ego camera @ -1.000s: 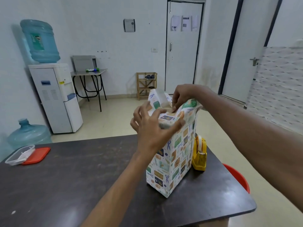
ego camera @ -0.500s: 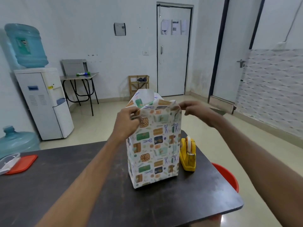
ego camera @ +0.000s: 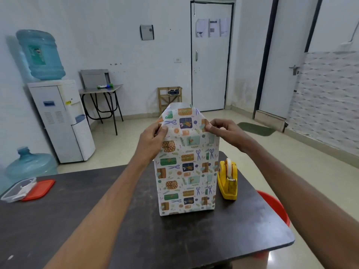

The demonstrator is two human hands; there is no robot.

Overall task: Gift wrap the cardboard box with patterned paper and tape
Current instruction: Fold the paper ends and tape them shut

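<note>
Our left grip (ego camera: 151, 138) and right grip (ego camera: 225, 131) pinch the paper (ego camera: 185, 121) atop the box (ego camera: 186, 177); a tape dispenser (ego camera: 228, 179) stands just beside it, a container (ego camera: 19, 189) well apart.

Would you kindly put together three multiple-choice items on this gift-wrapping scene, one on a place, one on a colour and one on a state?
1. Where is the tape dispenser?
A. On the table, right of the wrapped box
B. On top of the box
C. On the floor

2. What colour is the flat lid near the table's left edge?
A. Blue
B. Red
C. Black

3. What are the left hand and right hand doing?
A. Resting flat on the table
B. Pulling tape
C. Pinching the paper at the box's upper corners

Answers:
1 A: the dispenser stands on the dark tabletop beside the box's right side.
2 B: the lid beside the clear container is plainly red.
3 C: thumb and fingers of each hand close on the folded paper, one at each top corner.
</note>
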